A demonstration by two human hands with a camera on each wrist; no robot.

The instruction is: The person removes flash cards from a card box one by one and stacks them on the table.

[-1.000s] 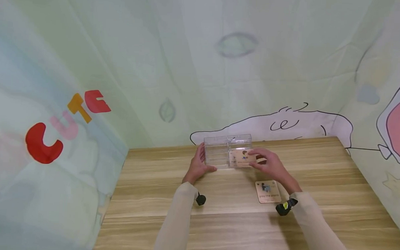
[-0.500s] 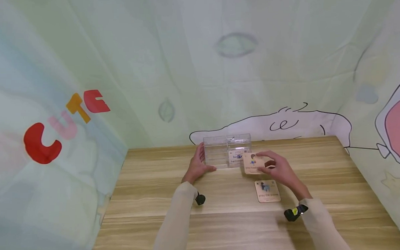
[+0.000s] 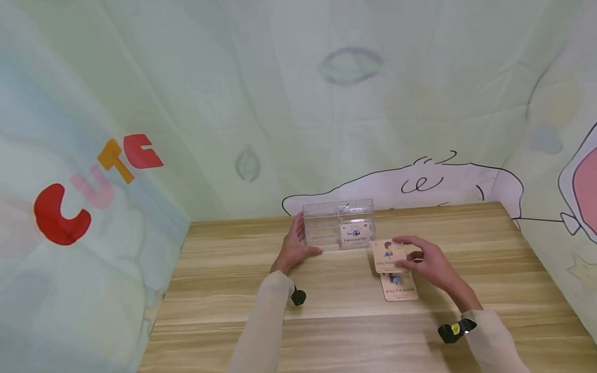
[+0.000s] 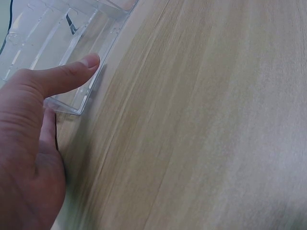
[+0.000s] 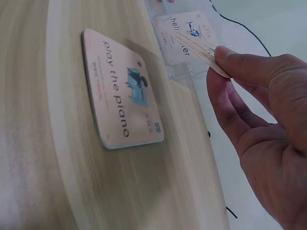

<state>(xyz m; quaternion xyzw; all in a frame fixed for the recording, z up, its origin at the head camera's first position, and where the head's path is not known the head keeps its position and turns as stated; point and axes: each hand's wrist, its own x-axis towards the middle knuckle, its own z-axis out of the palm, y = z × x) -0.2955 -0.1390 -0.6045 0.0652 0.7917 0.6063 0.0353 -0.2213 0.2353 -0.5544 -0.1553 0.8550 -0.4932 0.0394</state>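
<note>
From my remote seat I see a counter (image 3: 216,293) with striped wood grain, pale light glossing its surface. Behind it I make out a creased, pale green printed sheet (image 3: 287,98) with a white cartoon figure (image 3: 466,184) along the counter's back edge. Colourful letters (image 3: 93,188) spell CUTE left of the counter; a pink balloon (image 3: 596,188) shows beyond its right edge.

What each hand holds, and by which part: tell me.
In the head view, the right hand pinches the raised card by its right edge; the left hand grips the clear box at its left end.
</note>
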